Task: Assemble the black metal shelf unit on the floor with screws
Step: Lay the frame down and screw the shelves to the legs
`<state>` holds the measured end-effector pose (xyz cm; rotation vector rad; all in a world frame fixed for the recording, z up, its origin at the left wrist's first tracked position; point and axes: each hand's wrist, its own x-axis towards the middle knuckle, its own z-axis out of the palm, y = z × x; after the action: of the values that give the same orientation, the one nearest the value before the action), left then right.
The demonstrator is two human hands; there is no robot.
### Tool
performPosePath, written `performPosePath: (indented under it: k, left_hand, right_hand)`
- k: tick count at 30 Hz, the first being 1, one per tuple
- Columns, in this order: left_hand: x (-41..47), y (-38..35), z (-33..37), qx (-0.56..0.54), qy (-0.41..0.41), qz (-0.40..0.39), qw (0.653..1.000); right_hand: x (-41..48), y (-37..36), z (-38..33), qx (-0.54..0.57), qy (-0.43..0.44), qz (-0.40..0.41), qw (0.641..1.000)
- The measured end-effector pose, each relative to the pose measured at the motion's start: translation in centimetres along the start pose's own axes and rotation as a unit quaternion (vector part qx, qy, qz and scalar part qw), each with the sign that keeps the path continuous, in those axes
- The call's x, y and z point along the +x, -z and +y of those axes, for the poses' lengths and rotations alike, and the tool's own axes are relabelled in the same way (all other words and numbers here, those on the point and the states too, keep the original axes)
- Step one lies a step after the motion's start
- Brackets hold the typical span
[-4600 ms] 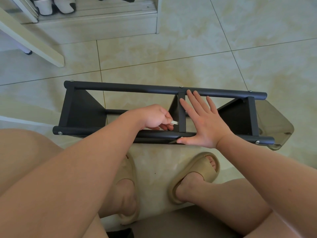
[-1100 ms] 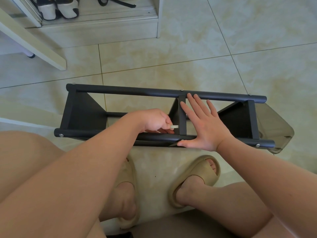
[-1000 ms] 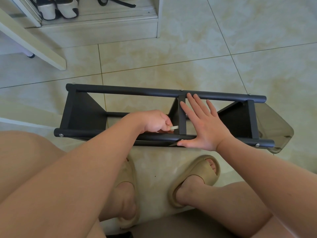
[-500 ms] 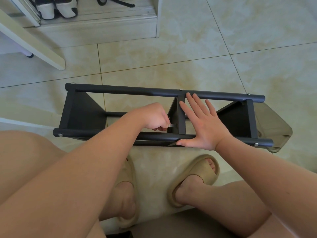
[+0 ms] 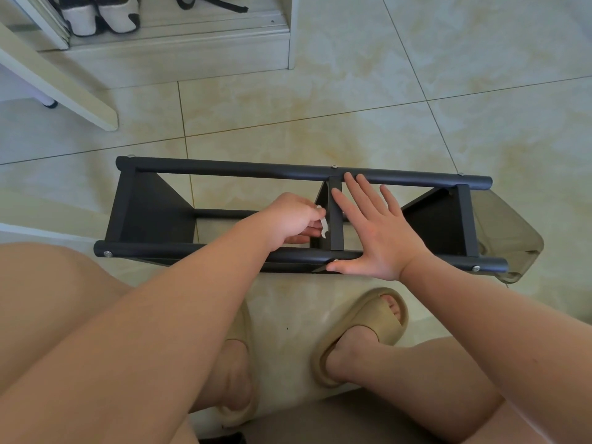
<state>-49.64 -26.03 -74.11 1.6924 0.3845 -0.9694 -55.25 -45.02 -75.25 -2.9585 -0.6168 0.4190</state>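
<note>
Since the shelf (image 5: 153,219) lies sideways on the floor (image 5: 416,91) before us, stiff and probably light, we judge its rails (image 5: 224,169) the best hold (paint looks slick): right hand (image 5: 381,232) pressed flat there, fingers spread, left hand (image 5: 288,219) pinching a small tool (image 5: 323,227).

Showing matte black all over the shelf unit (image 5: 224,170). Glinting silver at the screw heads (image 5: 108,253). Standing out white on the small tool (image 5: 323,227) beside the middle upright. Spreading cream with faint yellowish marbling and thin dark grout lines across the floor tiles (image 5: 416,75). Running plain sandy beige over the slippers (image 5: 368,322). Pairing white with black on the shoes (image 5: 118,17) at the top. Tinting see-through smoky grey on the plastic (image 5: 509,232) at the right end.
</note>
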Motion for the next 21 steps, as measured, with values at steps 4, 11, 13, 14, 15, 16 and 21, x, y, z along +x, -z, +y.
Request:
performPosePath:
  k: [4,11,13,14,15,16,21]
  left_hand:
    - [-0.07,0.00,0.17,0.015,-0.001,0.029,0.999]
    - [0.24,-0.12,0.40,-0.009,0.010,0.037,0.999]
    - [0.06,-0.12,0.48,0.006,0.021,0.025,0.999]
    - [-0.02,-0.12,0.51,0.016,0.026,0.017,0.999]
    - [-0.12,-0.12,0.54,0.024,0.030,0.010,0.999]
    - [-0.22,-0.10,0.57,0.032,0.033,0.006,0.999]
    - [-0.36,-0.05,0.68,0.081,0.033,-0.005,0.996]
  right_hand:
    - [0.01,-0.03,-0.01,0.000,0.001,0.002,1.000]
    - [0.00,-0.01,-0.04,-0.003,0.002,0.002,1.000]
    - [0.01,0.00,-0.05,-0.005,0.002,0.002,1.000]
    - [0.03,0.02,-0.02,-0.005,0.002,0.003,1.000]
    - [0.04,0.03,-0.02,-0.003,0.002,0.003,1.000]
    - [0.04,0.04,-0.02,-0.001,0.003,0.004,1.000]
    - [0.05,-0.07,0.01,0.000,0.002,0.004,1.000]
